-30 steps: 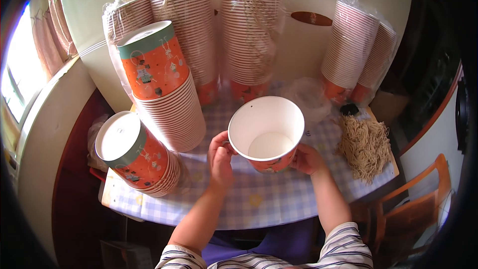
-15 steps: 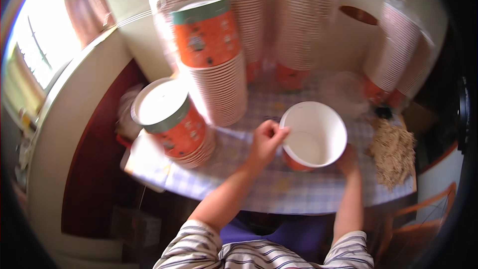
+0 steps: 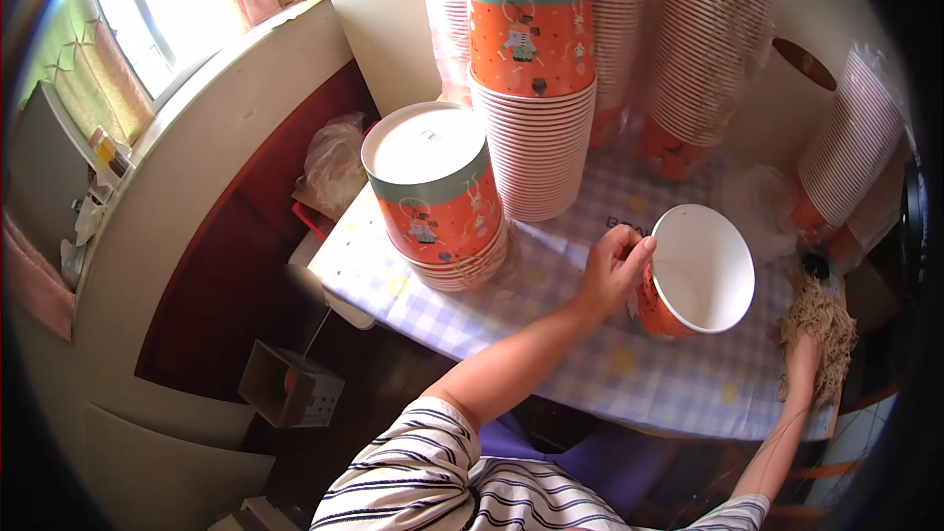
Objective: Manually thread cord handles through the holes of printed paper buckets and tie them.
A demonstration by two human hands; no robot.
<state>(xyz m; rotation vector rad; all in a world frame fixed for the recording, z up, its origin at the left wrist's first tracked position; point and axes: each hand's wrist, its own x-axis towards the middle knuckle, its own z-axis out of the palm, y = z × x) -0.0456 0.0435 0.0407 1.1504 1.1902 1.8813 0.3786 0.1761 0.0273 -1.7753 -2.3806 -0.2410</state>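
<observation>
My left hand [image 3: 618, 270] pinches the left rim of an orange paper bucket [image 3: 704, 270] with a white inside. The bucket is tilted, its mouth toward me, low over the checked tablecloth. At the table's right end, my right hand [image 3: 802, 349] reaches into a heap of thin tan strands [image 3: 832, 334] that look like twine. Its fingers are hidden among the strands, so their grip does not show. To the left, an upside-down stack of orange and green buckets [image 3: 438, 202] stands in front of a taller upside-down stack [image 3: 531, 88].
Plastic-wrapped stacks of buckets [image 3: 703, 59] line the back of the table. More wrapped stacks [image 3: 851, 152] lean at the back right, beside a crumpled clear bag [image 3: 752, 202]. An open cardboard box [image 3: 290, 388] sits on the floor at left, below a window [image 3: 162, 5].
My right hand has gone from beside the bucket to the tan strands on the right. My left hand still holds the rim, and the bucket is more tilted. The whole view has shifted.
</observation>
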